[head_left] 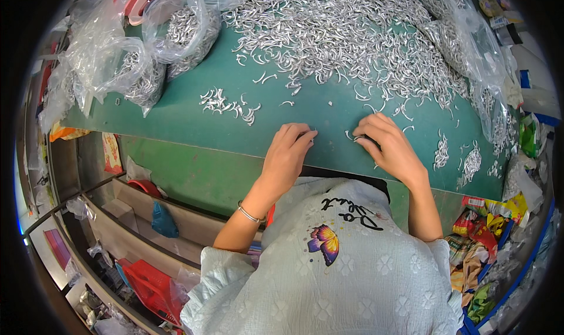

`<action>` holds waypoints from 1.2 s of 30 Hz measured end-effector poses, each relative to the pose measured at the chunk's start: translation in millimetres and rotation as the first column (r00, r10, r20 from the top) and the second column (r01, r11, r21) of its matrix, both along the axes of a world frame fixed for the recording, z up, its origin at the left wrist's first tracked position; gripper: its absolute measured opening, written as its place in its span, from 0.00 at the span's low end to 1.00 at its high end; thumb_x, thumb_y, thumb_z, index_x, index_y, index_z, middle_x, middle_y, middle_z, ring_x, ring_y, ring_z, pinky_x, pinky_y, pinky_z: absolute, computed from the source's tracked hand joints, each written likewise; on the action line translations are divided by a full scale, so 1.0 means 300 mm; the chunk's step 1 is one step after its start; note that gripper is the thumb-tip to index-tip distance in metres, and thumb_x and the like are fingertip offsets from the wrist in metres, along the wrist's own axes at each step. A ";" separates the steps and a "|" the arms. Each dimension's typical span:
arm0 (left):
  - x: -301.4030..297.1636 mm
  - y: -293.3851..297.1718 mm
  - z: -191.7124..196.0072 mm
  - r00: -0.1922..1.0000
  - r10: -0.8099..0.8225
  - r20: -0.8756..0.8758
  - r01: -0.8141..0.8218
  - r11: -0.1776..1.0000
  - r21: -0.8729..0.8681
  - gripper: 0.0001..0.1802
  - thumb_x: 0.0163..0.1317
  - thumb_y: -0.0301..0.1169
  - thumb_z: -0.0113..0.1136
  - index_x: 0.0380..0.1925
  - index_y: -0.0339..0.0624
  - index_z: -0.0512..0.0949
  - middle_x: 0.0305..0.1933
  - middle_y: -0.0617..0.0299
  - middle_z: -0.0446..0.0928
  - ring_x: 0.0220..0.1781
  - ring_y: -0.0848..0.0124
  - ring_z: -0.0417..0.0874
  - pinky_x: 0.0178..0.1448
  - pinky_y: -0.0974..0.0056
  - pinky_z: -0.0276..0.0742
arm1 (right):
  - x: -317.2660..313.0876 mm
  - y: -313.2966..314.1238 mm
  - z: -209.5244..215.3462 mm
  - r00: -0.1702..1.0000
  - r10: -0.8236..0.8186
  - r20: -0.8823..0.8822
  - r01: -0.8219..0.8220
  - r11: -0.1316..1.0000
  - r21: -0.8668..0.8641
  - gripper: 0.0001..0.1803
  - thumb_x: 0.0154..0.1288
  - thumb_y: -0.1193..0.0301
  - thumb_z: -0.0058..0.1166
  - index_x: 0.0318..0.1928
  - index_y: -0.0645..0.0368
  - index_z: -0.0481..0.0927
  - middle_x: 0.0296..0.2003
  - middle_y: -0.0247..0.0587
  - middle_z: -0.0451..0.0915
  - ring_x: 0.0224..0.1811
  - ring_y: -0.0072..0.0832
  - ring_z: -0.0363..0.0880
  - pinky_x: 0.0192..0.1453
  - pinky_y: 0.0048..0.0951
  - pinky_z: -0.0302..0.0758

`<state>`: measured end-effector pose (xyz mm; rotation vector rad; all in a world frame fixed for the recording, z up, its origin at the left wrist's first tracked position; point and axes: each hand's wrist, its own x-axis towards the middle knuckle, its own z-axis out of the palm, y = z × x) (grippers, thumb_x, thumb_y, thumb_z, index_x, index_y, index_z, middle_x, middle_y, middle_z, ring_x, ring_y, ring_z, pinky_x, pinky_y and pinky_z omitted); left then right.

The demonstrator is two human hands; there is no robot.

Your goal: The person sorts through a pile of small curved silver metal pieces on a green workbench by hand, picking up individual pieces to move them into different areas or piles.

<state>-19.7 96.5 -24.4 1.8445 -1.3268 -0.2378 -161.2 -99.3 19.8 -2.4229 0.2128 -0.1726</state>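
Observation:
A large heap of small curved silver metal pieces [329, 35] spreads over the far part of the green tabletop [194, 100]. My left hand [285, 153] rests low over the table near its front edge, thumb and fingers drawn together; whatever is between the fingertips is too small to make out. To its right, my right hand [390, 147] has thumb and forefinger pinched at one curved silver piece [351, 136]. More loose pieces lie just beyond the right fingertips. A small scattered group of silver pieces [226, 104] lies to the left of my left hand.
Clear plastic bags [191, 35] with silver pieces stand at the far left, another bag [470, 47] at the right. Small piles [472, 162] sit at the table's right front. Below left are wooden shelving [170, 223] and a red basket [153, 288]; colourful packets [476, 235] lie lower right.

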 end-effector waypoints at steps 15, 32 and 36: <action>-0.010 0.057 0.021 0.997 0.073 -0.022 -0.072 0.997 0.031 0.14 0.52 0.17 0.63 0.41 0.34 0.80 0.43 0.55 0.75 0.45 0.56 0.75 0.51 0.56 0.72 | 0.201 0.071 -0.051 0.990 0.006 0.143 0.002 0.998 -0.061 0.10 0.56 0.73 0.62 0.36 0.61 0.76 0.35 0.43 0.73 0.44 0.43 0.73 0.49 0.41 0.71; 0.018 0.048 -0.011 0.996 0.059 0.069 -0.058 0.998 -0.020 0.12 0.51 0.17 0.63 0.37 0.37 0.80 0.47 0.56 0.78 0.52 0.55 0.77 0.52 0.56 0.71 | 0.371 0.093 -0.121 0.976 -0.015 0.219 0.041 0.992 -0.115 0.08 0.59 0.76 0.58 0.39 0.61 0.76 0.36 0.43 0.75 0.42 0.44 0.75 0.47 0.41 0.73; 0.016 0.052 -0.010 0.995 0.089 0.037 -0.087 0.996 -0.032 0.13 0.51 0.18 0.63 0.39 0.38 0.80 0.45 0.57 0.78 0.51 0.56 0.77 0.49 0.56 0.70 | 0.302 0.089 -0.119 0.992 0.053 0.115 -0.026 0.974 -0.223 0.09 0.58 0.75 0.61 0.37 0.60 0.75 0.36 0.41 0.74 0.42 0.43 0.73 0.46 0.41 0.71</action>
